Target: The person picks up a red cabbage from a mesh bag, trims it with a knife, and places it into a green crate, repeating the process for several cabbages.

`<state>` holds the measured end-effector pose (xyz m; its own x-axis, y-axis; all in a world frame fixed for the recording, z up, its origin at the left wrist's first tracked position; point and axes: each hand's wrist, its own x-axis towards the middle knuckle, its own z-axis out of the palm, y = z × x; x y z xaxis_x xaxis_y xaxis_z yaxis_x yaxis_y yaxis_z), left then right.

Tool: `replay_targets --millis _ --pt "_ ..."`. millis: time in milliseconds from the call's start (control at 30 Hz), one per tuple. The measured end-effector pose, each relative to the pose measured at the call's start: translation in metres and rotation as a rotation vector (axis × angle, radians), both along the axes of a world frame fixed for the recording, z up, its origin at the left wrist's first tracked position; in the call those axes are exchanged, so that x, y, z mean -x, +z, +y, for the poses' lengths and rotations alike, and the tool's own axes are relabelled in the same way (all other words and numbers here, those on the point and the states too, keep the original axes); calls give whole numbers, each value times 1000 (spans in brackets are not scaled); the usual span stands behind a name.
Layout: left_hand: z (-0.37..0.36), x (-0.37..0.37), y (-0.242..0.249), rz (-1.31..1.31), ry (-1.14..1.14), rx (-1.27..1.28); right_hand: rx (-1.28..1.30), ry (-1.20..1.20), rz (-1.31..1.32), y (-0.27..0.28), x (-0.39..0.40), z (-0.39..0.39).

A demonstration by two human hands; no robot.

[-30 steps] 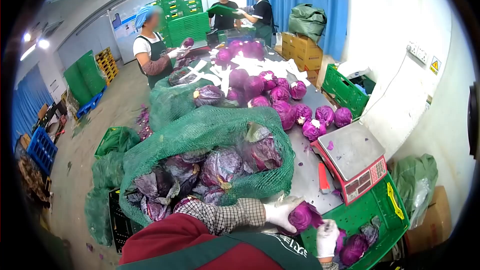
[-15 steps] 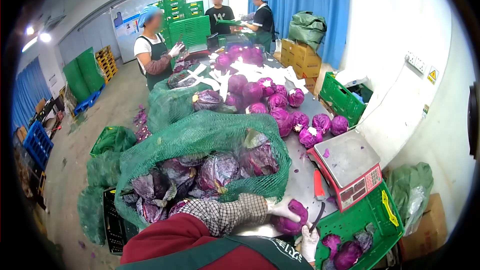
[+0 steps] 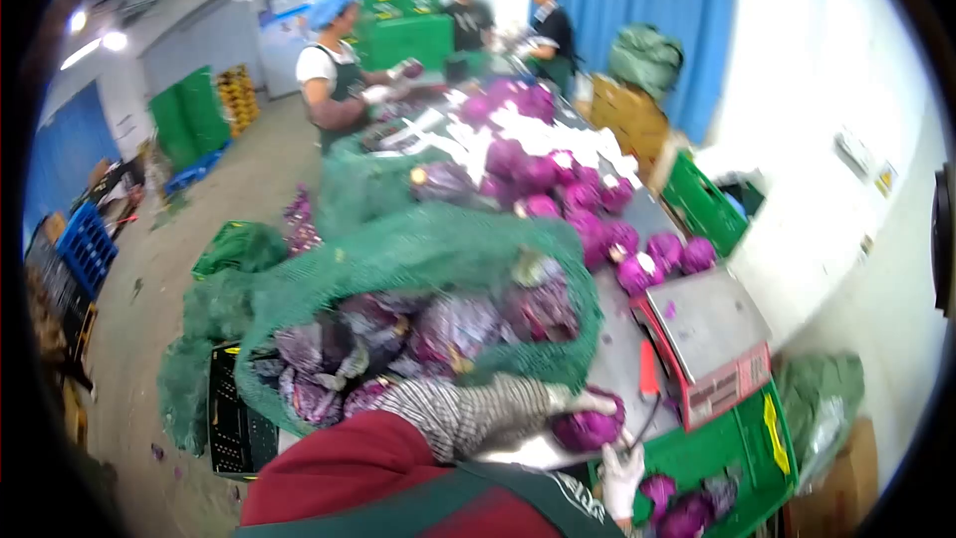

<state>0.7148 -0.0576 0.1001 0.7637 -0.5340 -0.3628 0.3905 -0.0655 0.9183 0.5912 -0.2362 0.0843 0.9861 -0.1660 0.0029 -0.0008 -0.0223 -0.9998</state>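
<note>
My left hand [image 3: 586,402], in a whitish glove below a checked sleeve, grips the top of a purple-red cabbage [image 3: 590,430] at the near edge of the metal table. My right hand [image 3: 622,486], also gloved, is closed around a knife [image 3: 647,421] whose dark, slim blade points up and away, just right of the cabbage. Left of my hands, a green mesh sack [image 3: 418,249] lies open with several untrimmed cabbages [image 3: 453,332] inside, their outer leaves dull. Under my right hand a green crate [image 3: 752,478] holds cabbage pieces and leaves [image 3: 687,513].
A red scale [image 3: 712,329] stands on the table's right, with a red-orange object [image 3: 647,369] beside it. Trimmed cabbages [image 3: 588,204] are heaped beyond. A co-worker [image 3: 334,75] stands at the far left side; two more people are at the back. Another crate [image 3: 702,201] sits by the wall.
The view has swung slightly, shifting the background rightward and blurring it. My left hand now lies over the cabbage's top, where a loose leaf stood up before. The left co-worker's hands have moved.
</note>
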Motion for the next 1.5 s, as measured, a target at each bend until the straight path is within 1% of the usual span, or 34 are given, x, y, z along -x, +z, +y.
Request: replay_targets --millis 33,67,100,133,167,200,233,267,333,400,433,500,533,567,600,633,700,733,767,833,867,900,933,1033,1067,1133,1167,1200,1233,1300,1333,1400,1433,1500 --pt "0 0 0 31 -1 89 -38 -21 17 -8 -4 -2" --pt "1 1 0 51 3 130 123 -2 39 -2 -5 -6" --pt "-1 0 0 49 6 108 758 103 -377 -30 -7 -21" --pt "3 -10 -21 -24 4 -52 939 105 -511 -24 -7 -27" --pt "3 -5 -5 4 23 -124 1117 130 -648 -15 -9 -27" --pt "4 3 23 32 5 -138 712 86 -340 -8 -9 -21" --pt "2 12 59 43 -3 -266 296 26 -59 -3 -8 -14" --pt "2 13 59 17 -22 -232 214 30 -12 1 -7 -14" --pt "3 13 61 -54 -23 -180 194 72 42 7 -2 -16" --pt "3 12 69 7 8 -305 222 89 16 16 8 -14" --pt "3 11 73 39 26 -368 458 165 -96 35 18 -13" --pt "4 7 62 199 79 -316 319 211 -87 53 38 -11" --pt "5 5 41 238 135 -306 545 238 -404 47 40 -19" --pt "6 4 23 275 189 -293 464 175 -206 41 51 -28" --pt "7 10 29 358 195 -84 300 79 -40 46 60 -40" --pt "11 11 21 380 200 -31 133 -17 124 51 69 -53" --pt "22 11 1 420 210 69 89 -154 260 47 75 -85" --pt "23 16 8 479 258 76 520 -215 -62 21 69 -104" --pt "26 22 2 595 244 259 948 -274 -385 -7 67 -115" --pt "29 26 -8 800 204 645 206 -243 82 27 66 -85" --pt "24 35 -1 845 239 707 111 -219 163 74 57 -59" --pt "18 46 10 892 276 771 331 -129 -11 76 45 -49" --pt "12 53 14 821 232 801 541 -74 -201 78 33 -40" --pt "-9 69 58 615 255 750 698 -62 -483 79 2 -9" --pt "-13 72 49 509 278 855 694 -93 -498 81 -2 -2" --pt "-16 72 69 441 313 834 678 -168 -523 85 -6 8" --pt "-16 71 78 403 326 825 586 -153 -448 89 -8 9" --pt "-13 62 72 204 434 603 497 -136 -377 97 -9 9" --pt "-13 57 69 142 458 618 409 -118 -307 104 -10 9" --pt "-17 52 67 24 516 648 443 -74 -326 109 -5 13" --pt "-17 48 70 20 498 699 461 -45 -331 113 0 16" --pt "-14 41 84 216 370 903 311 114 -299 132 12 24" --pt "-11 39 89 306 303 1001 430 158 -530 137 17 29" --pt "-6 22 78 488 236 1336 594 256 -785 142 26 25"
